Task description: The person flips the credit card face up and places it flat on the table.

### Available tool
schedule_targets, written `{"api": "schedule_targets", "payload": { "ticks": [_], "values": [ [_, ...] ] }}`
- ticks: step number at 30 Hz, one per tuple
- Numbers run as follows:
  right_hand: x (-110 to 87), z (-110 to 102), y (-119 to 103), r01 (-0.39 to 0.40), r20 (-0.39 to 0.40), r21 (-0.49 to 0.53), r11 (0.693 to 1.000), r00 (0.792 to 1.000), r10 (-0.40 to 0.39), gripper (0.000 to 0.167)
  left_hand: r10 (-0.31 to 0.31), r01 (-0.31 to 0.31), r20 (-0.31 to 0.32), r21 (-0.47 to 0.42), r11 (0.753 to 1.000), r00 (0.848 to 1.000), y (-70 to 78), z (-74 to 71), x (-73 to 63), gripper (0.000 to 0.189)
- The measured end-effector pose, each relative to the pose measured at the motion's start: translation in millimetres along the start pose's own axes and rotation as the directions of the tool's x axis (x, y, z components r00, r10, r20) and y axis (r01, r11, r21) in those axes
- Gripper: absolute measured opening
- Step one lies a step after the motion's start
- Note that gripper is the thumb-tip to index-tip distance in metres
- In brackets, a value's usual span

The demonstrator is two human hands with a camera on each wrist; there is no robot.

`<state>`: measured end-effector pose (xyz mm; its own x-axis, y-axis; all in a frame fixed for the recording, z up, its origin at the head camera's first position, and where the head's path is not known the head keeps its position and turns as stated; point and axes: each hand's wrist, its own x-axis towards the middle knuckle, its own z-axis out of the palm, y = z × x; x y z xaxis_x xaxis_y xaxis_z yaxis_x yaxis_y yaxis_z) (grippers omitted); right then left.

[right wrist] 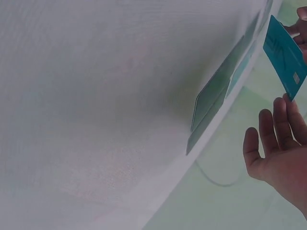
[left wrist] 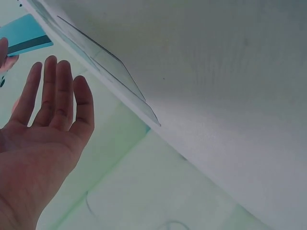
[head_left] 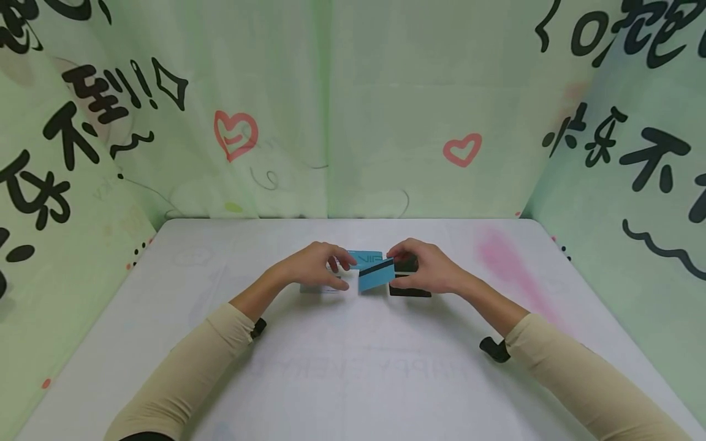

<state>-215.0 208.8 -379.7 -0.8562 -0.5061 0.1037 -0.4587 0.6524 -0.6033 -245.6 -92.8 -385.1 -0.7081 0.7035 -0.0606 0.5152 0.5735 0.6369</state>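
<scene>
Over the middle of the table, a blue bank card (head_left: 377,275) with a black stripe is tilted in the air. My right hand (head_left: 427,269) pinches its right end. In the right wrist view, fingertips of the right hand (right wrist: 283,148) meet the lower corner of the card (right wrist: 285,56), whose chip side shows. Just left of the card, my left hand (head_left: 320,264) is held with loosely bent fingers and nothing in its grasp. A second blue card (head_left: 371,256) lies behind. Dark cards (head_left: 410,293) lie under the right hand, partly hidden; a pale card (head_left: 318,289) lies below the left.
The white table (head_left: 342,380) has a pink smear (head_left: 510,269) at its right side. Pale green curtains (head_left: 353,110) with black writing and red hearts stand behind and on both sides. Black wrist straps show under both sleeves (head_left: 193,361).
</scene>
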Motion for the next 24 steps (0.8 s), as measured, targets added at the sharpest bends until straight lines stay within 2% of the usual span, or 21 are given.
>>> {"api": "schedule_targets", "payload": {
  "ticks": [14, 24],
  "values": [
    [-0.4, -7.1, -1.2, -0.016, -0.024, 0.066, 0.998, 1.0, 0.017, 0.052, -0.01, 0.011, 0.014, -0.028, 1.0, 1.0, -2.0, 0.6, -0.7, 0.05],
    [3.3, -9.2, -3.4, -0.025, -0.02, 0.056, 0.998, 0.999, 0.026, 0.054, -0.008, 0.008, 0.008, -0.036, 0.999, 1.0, -4.5, 2.0, -0.2, 0.05]
  ]
}}
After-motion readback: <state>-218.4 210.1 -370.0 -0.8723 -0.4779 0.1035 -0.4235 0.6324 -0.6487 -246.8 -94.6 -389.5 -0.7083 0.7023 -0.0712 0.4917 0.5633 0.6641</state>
